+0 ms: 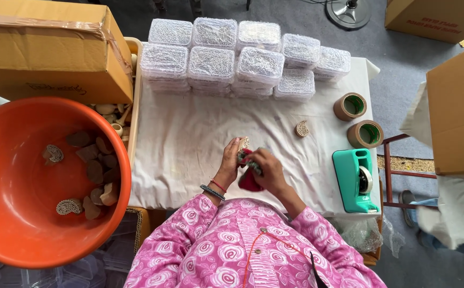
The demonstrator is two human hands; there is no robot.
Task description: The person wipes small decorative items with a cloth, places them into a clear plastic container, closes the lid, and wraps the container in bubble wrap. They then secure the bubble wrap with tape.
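Note:
My left hand (231, 162) holds a small carved wooden block (243, 143) upright over the white cloth-covered table (189, 138). My right hand (266, 169) presses a red cloth (249, 180) against that block. Both hands meet just in front of my chest. Another carved wooden block (302, 128) lies on the cloth to the right of my hands. A big orange tub (8, 213) on my left holds several more wooden blocks (96, 170).
Stacks of clear plastic boxes (237, 61) line the table's far side. Two brown tape rolls (357, 120) and a teal tape dispenser (355, 180) sit at the right. Cardboard boxes stand at upper left (45, 48) and at right (458, 112).

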